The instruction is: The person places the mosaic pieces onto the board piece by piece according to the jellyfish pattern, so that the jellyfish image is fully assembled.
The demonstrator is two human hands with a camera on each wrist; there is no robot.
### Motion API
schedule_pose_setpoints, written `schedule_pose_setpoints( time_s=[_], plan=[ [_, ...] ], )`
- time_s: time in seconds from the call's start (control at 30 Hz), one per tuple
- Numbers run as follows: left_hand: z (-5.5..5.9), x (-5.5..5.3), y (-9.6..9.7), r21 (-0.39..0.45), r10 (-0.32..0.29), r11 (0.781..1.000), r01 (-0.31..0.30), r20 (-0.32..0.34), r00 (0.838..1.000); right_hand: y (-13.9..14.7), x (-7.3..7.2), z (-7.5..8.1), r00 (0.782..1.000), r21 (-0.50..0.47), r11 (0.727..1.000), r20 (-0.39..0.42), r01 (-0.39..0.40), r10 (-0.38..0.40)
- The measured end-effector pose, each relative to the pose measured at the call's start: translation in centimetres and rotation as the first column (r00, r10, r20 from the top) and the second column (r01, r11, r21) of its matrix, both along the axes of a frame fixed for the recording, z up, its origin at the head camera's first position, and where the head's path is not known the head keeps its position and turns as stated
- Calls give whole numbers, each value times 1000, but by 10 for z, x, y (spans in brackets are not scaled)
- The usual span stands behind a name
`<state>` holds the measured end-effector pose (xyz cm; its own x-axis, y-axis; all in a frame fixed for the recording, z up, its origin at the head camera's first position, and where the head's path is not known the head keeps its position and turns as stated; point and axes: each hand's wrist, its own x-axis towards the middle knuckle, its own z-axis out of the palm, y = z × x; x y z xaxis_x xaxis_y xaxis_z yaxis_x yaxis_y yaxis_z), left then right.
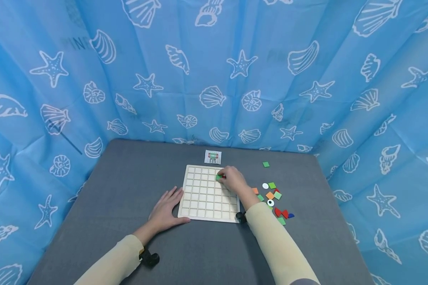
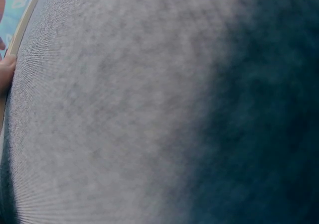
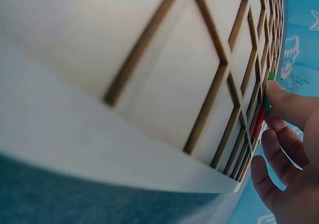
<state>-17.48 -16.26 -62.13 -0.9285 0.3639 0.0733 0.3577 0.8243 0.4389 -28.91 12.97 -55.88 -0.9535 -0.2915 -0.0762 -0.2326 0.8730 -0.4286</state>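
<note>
Head, right hand: pinching 1 green tile, bright, flat, partly covered by fingers; at the upper right of a pale gridded board, just beside 1 red piece.
Head, left hand: spread wide, resting along the board's left edge.
Left wrist, thumb: touching the rim; cannot tell more of the grip.
Right wrist, green tile: thin, edge-on, between thumb and fingertip; cannot tell whether touching the cells.

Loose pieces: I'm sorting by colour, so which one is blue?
The dark blue piece, rightmost of all, beside a red piece; the others look green, red, orange or mostly white.
</note>
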Motion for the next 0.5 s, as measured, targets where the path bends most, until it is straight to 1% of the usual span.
schedule_pose_setpoints(
  time_s=[0.23, 0.37, 0.5],
  plan=[
    [-1, 0, 0, -1, -6, 1000, 6, 0, 1000, -3, -4, 0, 999, 25, 1000, 32, -5, 4],
    [1, 0, 2, 0, -6, 1000, 6, 1, 1000, -2, -3, 2, 1000, 10, 1000, 14, -13, 12],
    [2, 0, 3, -10, 0, 1000, 0, 14, 1000, 4, 3, 8, 1000, -25, 1000, -15, -5, 4]
  ],
)
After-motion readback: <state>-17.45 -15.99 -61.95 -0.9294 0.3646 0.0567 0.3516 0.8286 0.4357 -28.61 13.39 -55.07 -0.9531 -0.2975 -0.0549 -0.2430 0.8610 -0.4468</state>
